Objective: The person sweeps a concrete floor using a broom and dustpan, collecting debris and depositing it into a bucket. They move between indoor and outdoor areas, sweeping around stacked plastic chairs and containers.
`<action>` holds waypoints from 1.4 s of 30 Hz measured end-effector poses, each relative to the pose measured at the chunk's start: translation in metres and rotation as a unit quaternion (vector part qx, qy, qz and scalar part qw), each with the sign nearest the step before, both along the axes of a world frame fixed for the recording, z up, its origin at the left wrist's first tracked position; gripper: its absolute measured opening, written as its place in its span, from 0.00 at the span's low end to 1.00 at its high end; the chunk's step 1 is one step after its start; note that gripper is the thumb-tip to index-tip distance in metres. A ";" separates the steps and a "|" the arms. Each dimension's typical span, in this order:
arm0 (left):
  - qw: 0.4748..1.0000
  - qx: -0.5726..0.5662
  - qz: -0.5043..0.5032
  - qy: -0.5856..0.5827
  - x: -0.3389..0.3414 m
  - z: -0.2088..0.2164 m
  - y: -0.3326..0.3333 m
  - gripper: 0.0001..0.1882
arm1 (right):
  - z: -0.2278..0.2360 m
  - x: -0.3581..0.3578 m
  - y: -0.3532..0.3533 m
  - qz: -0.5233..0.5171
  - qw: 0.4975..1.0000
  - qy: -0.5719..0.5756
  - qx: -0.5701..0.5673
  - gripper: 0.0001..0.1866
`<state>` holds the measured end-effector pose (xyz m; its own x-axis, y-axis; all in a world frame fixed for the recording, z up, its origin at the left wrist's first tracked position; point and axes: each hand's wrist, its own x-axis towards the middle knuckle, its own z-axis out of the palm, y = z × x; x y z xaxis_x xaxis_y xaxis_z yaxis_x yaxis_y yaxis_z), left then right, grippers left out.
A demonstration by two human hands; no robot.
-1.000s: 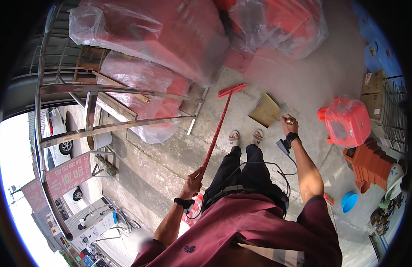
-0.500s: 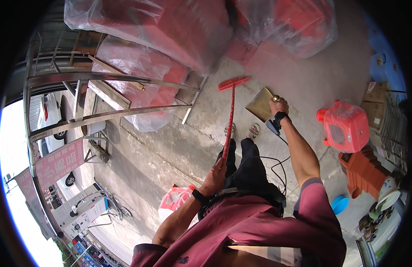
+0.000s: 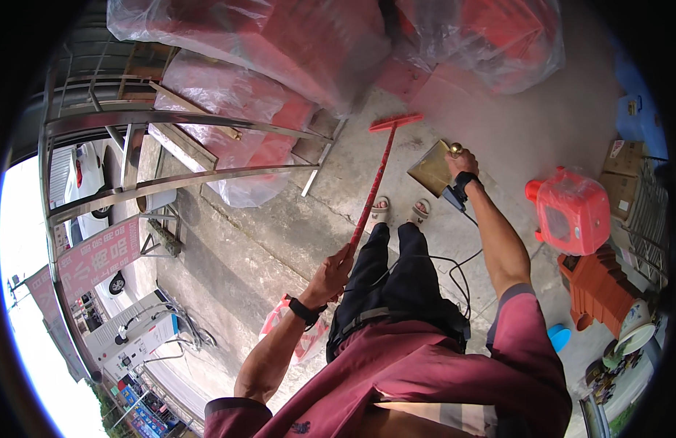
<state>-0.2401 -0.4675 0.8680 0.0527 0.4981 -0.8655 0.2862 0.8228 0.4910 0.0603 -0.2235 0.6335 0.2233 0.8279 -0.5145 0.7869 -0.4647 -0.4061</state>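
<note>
Over concrete floor | red broom | long axis slanting away, head forward-right

A blue basin sits near brown planters.

Banner, dull red, left side: large pale characters with a row of smaller ones.
Cardboard box, right side: pale label, print too small to read.
Blue container, far right: small yellow-and-dark label, illegible.
White machine, lower left: small panel markings, illegible.
Maroon shirt, lower edge: dark emblem, form unclear.
</note>
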 end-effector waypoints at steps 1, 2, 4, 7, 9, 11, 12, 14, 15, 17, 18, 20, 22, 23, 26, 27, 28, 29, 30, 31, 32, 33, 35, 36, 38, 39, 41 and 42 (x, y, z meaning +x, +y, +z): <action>1.000 -0.022 -0.003 0.010 0.009 -0.009 -0.001 0.25 | -0.001 0.000 0.000 0.005 1.000 -0.002 -0.004 0.25; 1.000 -0.007 -0.007 -0.006 0.016 -0.012 -0.008 0.25 | -0.001 0.000 0.000 -0.003 1.000 -0.009 -0.004 0.25; 0.999 -0.036 -0.031 -0.010 0.024 -0.005 -0.023 0.25 | -0.003 0.001 -0.001 -0.014 1.000 -0.023 -0.012 0.25; 0.992 -0.102 0.012 -0.075 0.010 0.023 -0.031 0.25 | -0.003 0.004 -0.002 -0.019 1.000 -0.010 0.007 0.27; 0.985 -0.110 0.078 -0.107 -0.007 0.043 -0.029 0.25 | -0.004 0.006 -0.003 -0.022 0.999 -0.012 0.020 0.27; 0.982 -0.117 0.106 -0.105 -0.021 0.061 -0.030 0.25 | -0.006 0.009 -0.006 -0.032 0.999 -0.018 0.005 0.26; 0.988 -0.077 0.071 -0.113 -0.029 0.068 -0.030 0.26 | -0.008 0.012 -0.008 -0.034 0.999 -0.014 0.010 0.26; 0.997 -0.036 0.007 -0.068 -0.037 0.060 -0.022 0.26 | -0.012 0.021 -0.012 -0.039 0.999 -0.015 0.013 0.26; 0.998 -0.017 -0.026 -0.045 -0.041 0.052 -0.019 0.25 | -0.016 0.025 -0.015 -0.033 0.999 0.004 0.028 0.26; 0.997 0.039 -0.043 -0.054 -0.042 0.020 -0.008 0.26 | -0.025 0.037 -0.021 -0.038 0.998 0.021 0.050 0.26; 0.996 0.043 -0.065 -0.034 -0.041 0.003 -0.004 0.26 | -0.031 0.042 -0.024 -0.039 0.997 0.022 0.059 0.26; 0.993 0.070 -0.095 -0.023 -0.034 -0.024 -0.005 0.26 | -0.041 0.048 -0.029 -0.056 0.995 0.025 0.073 0.26; 0.990 0.050 -0.133 0.005 -0.027 -0.035 -0.016 0.22 | -0.049 0.051 -0.034 -0.083 0.993 0.023 0.084 0.26; 0.988 0.015 -0.156 -0.004 -0.031 -0.030 -0.025 0.24 | -0.051 0.049 -0.036 -0.101 0.991 0.021 0.088 0.26; 0.991 -0.003 -0.112 -0.072 -0.055 -0.006 -0.031 0.24 | -0.050 0.040 -0.041 -0.127 0.988 0.026 0.082 0.26; 0.992 -0.039 -0.092 -0.080 -0.073 0.009 -0.031 0.24 | -0.047 0.037 -0.042 -0.129 0.988 0.028 0.076 0.26; 0.991 -0.072 -0.074 -0.088 -0.087 0.020 -0.028 0.24 | -0.042 0.037 -0.045 -0.135 0.987 0.037 0.083 0.25; 0.991 -0.056 -0.096 -0.078 -0.096 0.026 -0.024 0.24 | -0.036 0.038 -0.052 -0.142 0.985 0.044 0.089 0.24; 0.990 -0.039 -0.117 -0.069 -0.102 0.029 -0.021 0.23 | -0.031 0.038 -0.060 -0.159 0.983 0.048 0.080 0.23; 0.989 -0.023 -0.136 -0.059 -0.109 0.030 -0.019 0.23 | -0.025 0.039 -0.067 -0.147 0.983 0.054 0.092 0.21; 0.963 0.136 -0.219 -0.076 -0.109 0.020 -0.013 0.23 | -0.019 0.041 -0.074 -0.148 0.983 0.058 0.088 0.19; 0.980 0.077 -0.167 -0.070 -0.110 0.012 -0.011 0.22 | -0.014 0.043 -0.083 -0.156 0.983 0.063 0.073 0.18; 0.961 0.159 -0.223 -0.032 -0.107 -0.020 -0.003 0.23 | -0.011 0.044 -0.095 -0.160 0.980 0.055 0.106 0.15; 0.948 0.203 -0.244 -0.012 -0.104 -0.038 -0.002 0.24 | -0.012 0.043 -0.100 -0.165 0.978 0.054 0.115 0.15; 0.919 0.298 -0.259 0.017 -0.095 -0.076 -0.006 0.26 | -0.018 0.042 -0.108 -0.190 0.974 0.047 0.117 0.15; 0.916 0.288 -0.278 0.039 -0.092 -0.087 -0.014 0.27 | -0.023 0.041 -0.109 -0.208 0.971 0.044 0.109 0.15; 0.907 0.258 -0.320 0.094 -0.088 -0.095 -0.037 0.28 | -0.035 0.041 -0.111 -0.209 0.971 0.036 0.114 0.16; 0.910 0.153 -0.368 0.117 -0.090 -0.088 -0.051 0.30 | -0.041 0.041 -0.110 -0.233 0.969 0.024 0.074 0.17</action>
<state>-0.3297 -0.5186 0.7798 0.3023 0.6209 -0.7232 0.8303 0.2012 0.5198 0.1015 -0.3330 0.5925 0.5687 0.7087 -0.4176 0.4842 -0.6988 -0.5265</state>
